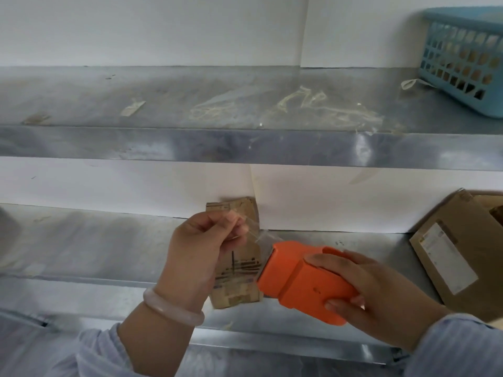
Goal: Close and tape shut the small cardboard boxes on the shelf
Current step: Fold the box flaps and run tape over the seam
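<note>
Small cardboard box [239,270]: brown, worn, tape-patched, dark printed stripes, stands on dull metal shelf [81,240] just behind left hand [198,248]; that hand pinches clear glossy tape end [261,236]; right hand [367,292] grips blocky orange plastic dispenser [296,278]

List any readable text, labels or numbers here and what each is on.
Nothing legible in this frame.
White label on the larger cardboard box: print too blurred to read.
Small cardboard box: dark printed bars and marks, unreadable.
Orange tape dispenser in the right hand: no lettering visible.
Clear tape pinched by the left hand: no print.
Blue basket: no text.
</note>
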A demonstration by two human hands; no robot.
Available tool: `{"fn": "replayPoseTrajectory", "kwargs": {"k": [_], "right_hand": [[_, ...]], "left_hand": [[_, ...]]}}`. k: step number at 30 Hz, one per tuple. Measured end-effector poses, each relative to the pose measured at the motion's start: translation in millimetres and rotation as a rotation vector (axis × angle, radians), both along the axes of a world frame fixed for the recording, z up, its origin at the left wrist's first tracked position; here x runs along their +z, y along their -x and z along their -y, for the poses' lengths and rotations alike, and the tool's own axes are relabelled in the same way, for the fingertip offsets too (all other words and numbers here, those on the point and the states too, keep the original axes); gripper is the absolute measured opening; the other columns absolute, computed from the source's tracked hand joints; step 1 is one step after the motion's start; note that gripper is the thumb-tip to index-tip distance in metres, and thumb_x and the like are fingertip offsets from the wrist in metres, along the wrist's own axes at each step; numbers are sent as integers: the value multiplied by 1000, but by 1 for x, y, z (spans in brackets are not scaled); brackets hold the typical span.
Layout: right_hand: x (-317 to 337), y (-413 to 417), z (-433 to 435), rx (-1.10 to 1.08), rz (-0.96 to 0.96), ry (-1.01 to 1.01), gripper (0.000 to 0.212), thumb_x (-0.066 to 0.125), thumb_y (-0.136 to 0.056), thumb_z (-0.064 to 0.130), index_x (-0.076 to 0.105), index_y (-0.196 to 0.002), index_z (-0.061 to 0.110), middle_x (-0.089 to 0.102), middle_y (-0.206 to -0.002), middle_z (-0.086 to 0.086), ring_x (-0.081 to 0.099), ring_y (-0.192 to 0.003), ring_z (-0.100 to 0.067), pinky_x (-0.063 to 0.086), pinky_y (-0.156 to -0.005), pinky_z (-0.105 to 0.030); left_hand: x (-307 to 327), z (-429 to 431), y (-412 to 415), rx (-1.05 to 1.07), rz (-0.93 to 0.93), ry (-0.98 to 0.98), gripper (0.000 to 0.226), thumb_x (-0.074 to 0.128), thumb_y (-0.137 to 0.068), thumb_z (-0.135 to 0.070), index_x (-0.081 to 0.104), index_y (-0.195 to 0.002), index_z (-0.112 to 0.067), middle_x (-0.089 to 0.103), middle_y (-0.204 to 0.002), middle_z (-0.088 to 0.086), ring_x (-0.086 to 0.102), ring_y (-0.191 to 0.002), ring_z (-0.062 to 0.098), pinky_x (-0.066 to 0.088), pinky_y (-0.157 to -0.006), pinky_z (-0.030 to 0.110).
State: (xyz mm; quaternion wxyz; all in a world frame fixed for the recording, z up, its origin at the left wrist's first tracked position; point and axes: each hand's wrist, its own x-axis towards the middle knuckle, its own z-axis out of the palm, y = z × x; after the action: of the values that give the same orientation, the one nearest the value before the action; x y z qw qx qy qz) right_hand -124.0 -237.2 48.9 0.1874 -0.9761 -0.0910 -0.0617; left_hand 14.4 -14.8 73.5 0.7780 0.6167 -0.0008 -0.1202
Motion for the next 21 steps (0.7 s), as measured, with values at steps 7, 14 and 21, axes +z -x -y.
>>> {"fn": "replayPoseTrajectory", "kwargs": {"k": [7, 14, 21], "right_hand": [[-6, 3, 11, 31, -7, 45, 60, 42, -91, 65, 23, -147, 51, 63, -125, 4, 54, -95, 2, 52, -73, -19], [-9, 5, 29, 38, -258, 88, 64, 27, -71, 81, -11, -122, 82, 38, -134, 28, 52, -108, 0, 43, -91, -17], [4, -9, 36, 95, -342, 258, 78, 52, -91, 56, -17, -111, 86, 30, -91, 47, 36, -76, 28, 30, -72, 1]], "left_hand": [[-10, -4, 17, 89, 17, 35, 17, 64, -89, -11, 74, -74, -8, 72, -79, 14, 69, -72, 18, 58, -66, 28], [-34, -30, 26, 208, -103, 81, 25, 60, -92, -10, 73, -71, -14, 72, -83, 11, 70, -81, 20, 57, -72, 32], [-62, -46, 40, 365, -218, 22, 8, 61, -94, -16, 68, -96, -13, 76, -96, -1, 70, -99, 14, 51, -83, 31]]}}
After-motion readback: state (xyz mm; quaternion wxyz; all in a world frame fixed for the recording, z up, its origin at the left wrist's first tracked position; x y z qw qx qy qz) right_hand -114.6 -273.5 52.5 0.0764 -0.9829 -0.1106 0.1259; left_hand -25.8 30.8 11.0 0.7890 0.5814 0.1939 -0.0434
